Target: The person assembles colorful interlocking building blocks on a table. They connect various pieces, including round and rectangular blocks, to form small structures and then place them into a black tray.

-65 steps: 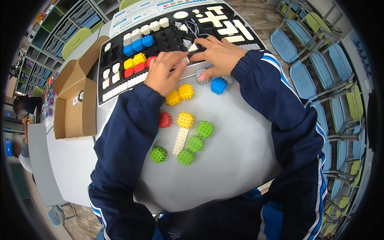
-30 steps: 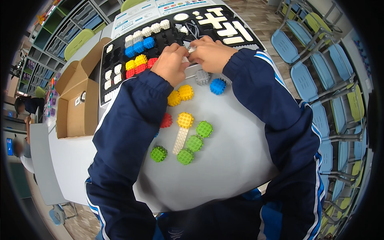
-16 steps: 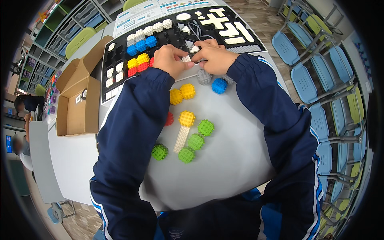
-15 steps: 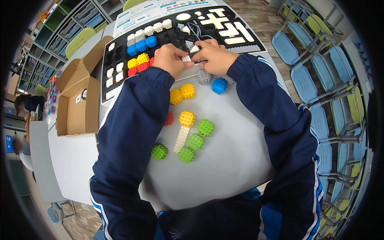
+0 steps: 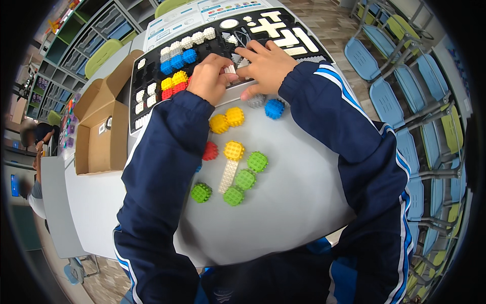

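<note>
My left hand [image 5: 208,80] is closed at the near edge of the black parts tray [image 5: 153,60], with a ribbed white building piece [image 5: 231,70] between thumb and fingers. Beside it, my right hand [image 5: 271,65] has its fingers spread over the tray, and its thumb points down near a grey knobbed block [image 5: 257,101]. A blue block [image 5: 274,109] lies just below that hand. Two joined yellow blocks [image 5: 227,120] sit nearer me. Further down, a yellow block [image 5: 233,150] is at the end of a white studded strip [image 5: 228,177], next to three joined green blocks [image 5: 246,179].
A red block [image 5: 210,150] and a lone green block [image 5: 201,192] lie by my left sleeve. An open cardboard box [image 5: 98,144] stands left of the tray. A printed sheet [image 5: 177,23] lies behind it. Stacked blue and green chairs [image 5: 387,104] line the right side.
My right hand has lifted its fingertips off the spot by my left hand and spread its fingers. The left hand keeps its pinch, and the white piece now shows more upright.
</note>
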The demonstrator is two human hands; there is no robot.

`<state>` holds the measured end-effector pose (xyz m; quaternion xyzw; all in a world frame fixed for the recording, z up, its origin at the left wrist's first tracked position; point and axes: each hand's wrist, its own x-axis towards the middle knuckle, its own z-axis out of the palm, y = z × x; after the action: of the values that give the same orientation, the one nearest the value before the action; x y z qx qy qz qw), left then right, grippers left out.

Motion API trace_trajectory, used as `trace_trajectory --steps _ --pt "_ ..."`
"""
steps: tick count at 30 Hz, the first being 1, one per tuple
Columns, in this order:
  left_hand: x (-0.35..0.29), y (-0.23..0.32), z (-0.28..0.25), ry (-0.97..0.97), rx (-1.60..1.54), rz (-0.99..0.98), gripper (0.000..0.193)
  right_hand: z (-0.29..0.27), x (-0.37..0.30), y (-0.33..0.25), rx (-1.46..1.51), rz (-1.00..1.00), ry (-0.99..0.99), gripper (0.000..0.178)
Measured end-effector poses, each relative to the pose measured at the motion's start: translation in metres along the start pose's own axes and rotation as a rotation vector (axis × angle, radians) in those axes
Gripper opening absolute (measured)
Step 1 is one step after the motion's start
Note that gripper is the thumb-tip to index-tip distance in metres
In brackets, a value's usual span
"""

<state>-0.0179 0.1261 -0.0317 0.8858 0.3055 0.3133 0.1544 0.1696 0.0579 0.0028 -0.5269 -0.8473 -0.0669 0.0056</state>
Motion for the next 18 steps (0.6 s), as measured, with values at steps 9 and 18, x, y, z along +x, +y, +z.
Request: trace_trajectory --steps 9,18 --pt "-0.019 0.008 -0.037 0.157 -0.113 -0.031 0.029 0.020 0.027 -0.009 0.202 0.131 -0.019 0.043" --pt "-0.036 0.007 -0.043 0.164 -0.120 0.011 0.029 0.003 0.053 -0.030 0.106 0.332 -0.061 0.033"
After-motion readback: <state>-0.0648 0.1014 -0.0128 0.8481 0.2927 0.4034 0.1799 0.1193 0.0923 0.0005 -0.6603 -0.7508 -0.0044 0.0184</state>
